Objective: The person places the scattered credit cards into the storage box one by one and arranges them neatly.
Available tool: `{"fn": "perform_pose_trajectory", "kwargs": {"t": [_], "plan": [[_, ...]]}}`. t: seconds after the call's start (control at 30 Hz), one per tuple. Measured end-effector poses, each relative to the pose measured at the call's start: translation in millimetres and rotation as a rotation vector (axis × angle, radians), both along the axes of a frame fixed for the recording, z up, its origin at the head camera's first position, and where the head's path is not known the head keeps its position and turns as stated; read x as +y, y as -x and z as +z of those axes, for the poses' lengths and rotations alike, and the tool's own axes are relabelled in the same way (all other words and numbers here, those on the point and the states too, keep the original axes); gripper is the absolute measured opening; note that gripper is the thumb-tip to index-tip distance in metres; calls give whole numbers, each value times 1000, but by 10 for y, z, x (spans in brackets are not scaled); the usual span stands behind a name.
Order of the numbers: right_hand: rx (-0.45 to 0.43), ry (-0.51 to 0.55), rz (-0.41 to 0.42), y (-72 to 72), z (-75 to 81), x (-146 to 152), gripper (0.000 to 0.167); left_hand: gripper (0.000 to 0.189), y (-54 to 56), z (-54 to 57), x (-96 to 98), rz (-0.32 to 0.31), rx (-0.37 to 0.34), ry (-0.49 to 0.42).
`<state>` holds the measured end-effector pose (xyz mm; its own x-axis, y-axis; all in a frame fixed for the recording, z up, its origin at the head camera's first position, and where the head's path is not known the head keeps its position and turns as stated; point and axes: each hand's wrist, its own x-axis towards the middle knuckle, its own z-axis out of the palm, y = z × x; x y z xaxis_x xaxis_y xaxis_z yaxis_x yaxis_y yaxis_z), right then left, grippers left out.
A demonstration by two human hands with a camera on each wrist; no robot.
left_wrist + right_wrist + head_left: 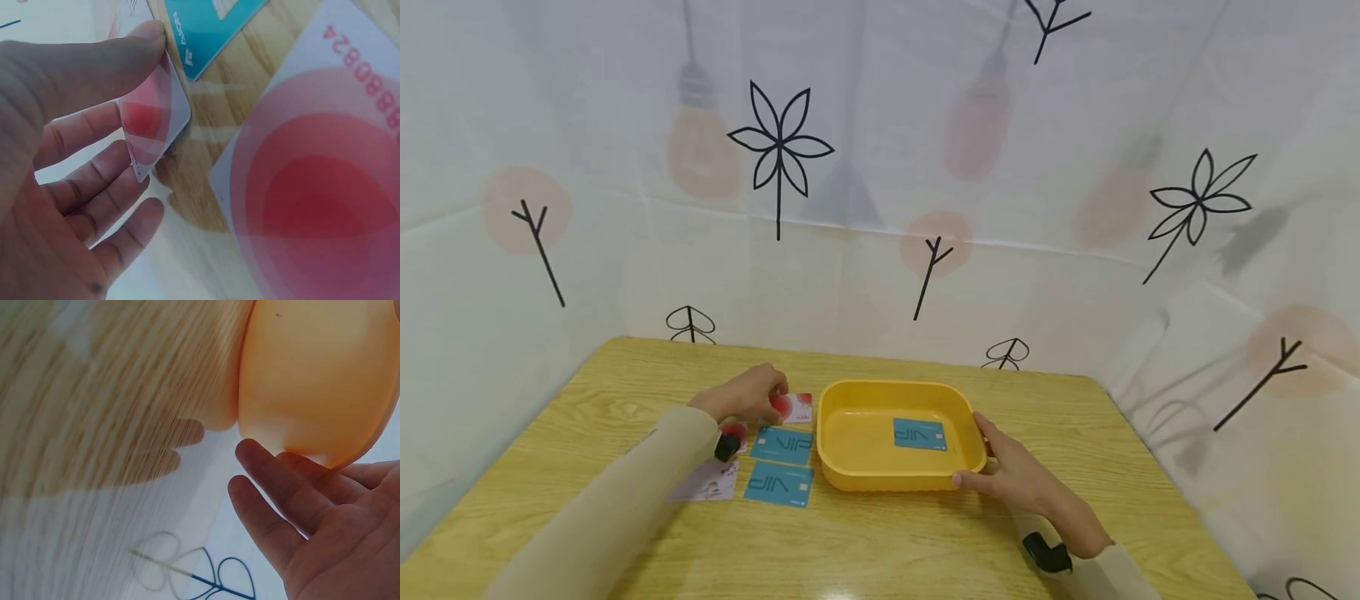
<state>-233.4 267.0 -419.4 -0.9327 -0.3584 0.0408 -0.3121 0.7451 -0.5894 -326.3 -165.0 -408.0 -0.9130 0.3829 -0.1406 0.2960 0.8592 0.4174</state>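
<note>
Your left hand (747,396) pinches red-and-white card (153,115) left of yellow plastic tray (857,437), your right hand (1018,477), fingers spread, touches tray's right end

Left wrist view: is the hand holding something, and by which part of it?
The left hand appears to hold a red-and-white card, pinched near its edges between thumb and fingers.

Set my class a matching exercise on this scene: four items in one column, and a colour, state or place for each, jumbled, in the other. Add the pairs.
Column 1
1. left hand
2. right hand
3. tray
4. VIP cards

Column 2
A. yellow
B. pinching a red-and-white card
C. one in the tray, two outside
D. touching the tray

Pairs: 1-B, 2-D, 3-A, 4-C
</note>
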Motion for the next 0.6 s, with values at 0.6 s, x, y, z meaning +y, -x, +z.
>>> {"fn": "perform_pose_trajectory", "kwargs": {"t": [0.6], "plan": [[6, 11, 23, 6, -5, 7, 109, 50, -81, -13, -2, -37, 46, 33]]}}
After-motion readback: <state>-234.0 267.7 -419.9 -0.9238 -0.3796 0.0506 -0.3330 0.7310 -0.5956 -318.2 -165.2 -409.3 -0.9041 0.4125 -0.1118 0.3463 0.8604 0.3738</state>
